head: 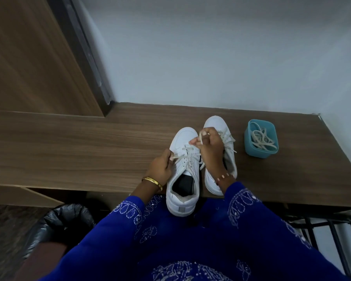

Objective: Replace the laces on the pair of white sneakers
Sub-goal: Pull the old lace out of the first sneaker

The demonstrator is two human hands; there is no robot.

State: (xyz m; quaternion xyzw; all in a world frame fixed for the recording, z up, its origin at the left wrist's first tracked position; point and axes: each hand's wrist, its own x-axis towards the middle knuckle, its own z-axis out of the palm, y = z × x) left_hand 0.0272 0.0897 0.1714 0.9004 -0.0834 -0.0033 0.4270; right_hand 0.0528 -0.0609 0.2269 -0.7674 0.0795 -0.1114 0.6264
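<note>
Head view, desk: a wood-grain desk runs along a pale wall; a wooden panel stands at its far left.
Head view, left shoe: a white sneaker lies on the desk near its front edge; long axis runs from near to far, toe toward the wall and leaning slightly left, heel toward the person and jutting over the desk edge; dark insole visible through the opening.
Head view, right shoe: a second white sneaker lies just beside the first, on its right, and set further back; same near-to-far axis, toe toward the wall; its rear half is partly hidden by the right forearm.
Head view, lace: a pale lace is threaded across the eyelets of the left shoe; its ends lead out to both hands.
Head view, left hand: left hand rests at the left flank of the left shoe; fingers curled, pinching one lace end; gold bangle at the wrist.
Head view, right hand: right hand is raised over the gap between the shoes; fingers curled, gripping the other lace end, pulled upward; beaded bracelet at the wrist.
Head view, tub: a teal tub stands right of the shoes, apart from them; loose pale laces lie coiled inside.
Head view, below: blue embroidered sleeves; a bin with a black liner at lower left.
</note>
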